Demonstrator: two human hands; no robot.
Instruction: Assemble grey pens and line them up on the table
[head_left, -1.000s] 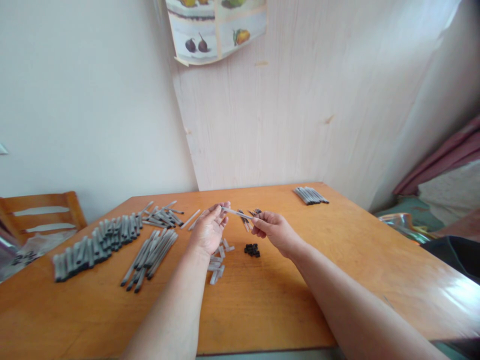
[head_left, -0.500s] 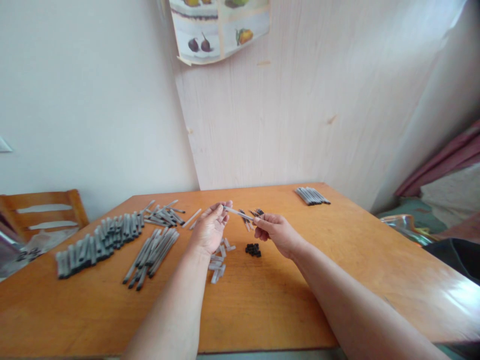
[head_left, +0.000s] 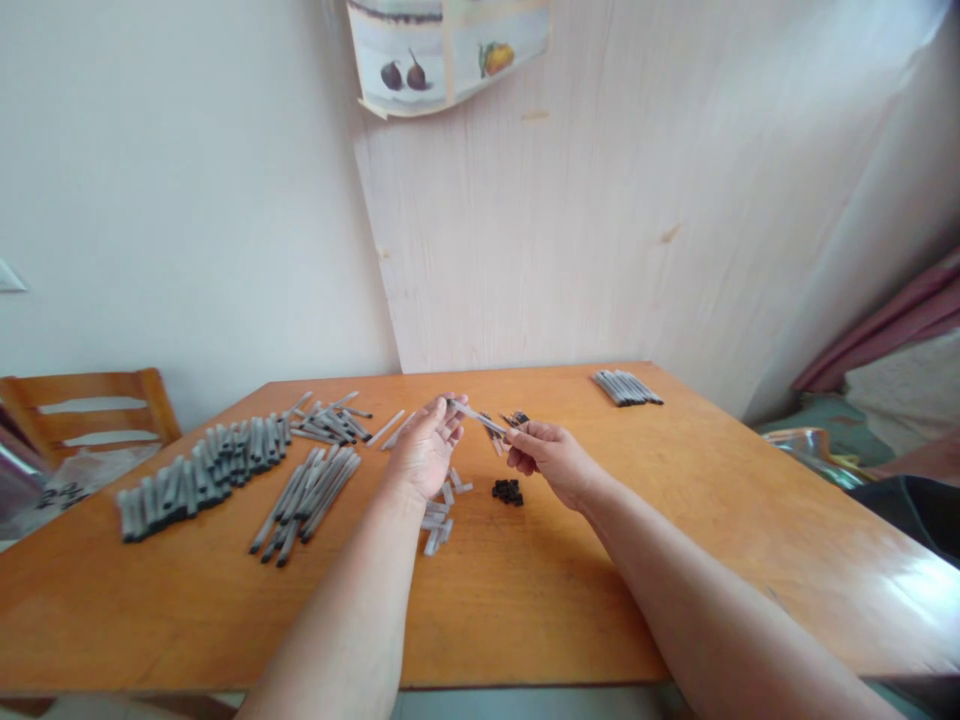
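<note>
Above the middle of the table, a slim translucent pen (head_left: 489, 422) stretches between my two hands. My left hand (head_left: 424, 448) pinches its far left end, where a dark tip shows. My right hand (head_left: 549, 456) is closed on the other end with thumb and fingers. Blur hides whether the pen is one piece or two pieces meeting. Below my left hand lie frosted pen caps (head_left: 437, 522), partly covered by the wrist. Small black plugs (head_left: 508, 492) sit in a cluster between the forearms. Behind the hands are thin refills with dark tips (head_left: 516, 419), partly hidden.
Capped pens form a long row (head_left: 202, 465) at the left, with a bundle of pens (head_left: 307, 500) beside it. A looser pile of pens (head_left: 330, 424) lies farther back. Another pen row (head_left: 627, 387) is at the far right. A wooden chair (head_left: 90, 410) stands left of the table (head_left: 570, 620).
Both hands stay nearly in place, still holding the pen. Its line between the hands looks slightly more bent and doubled near my right fingers. The view has tilted slightly downward.
</note>
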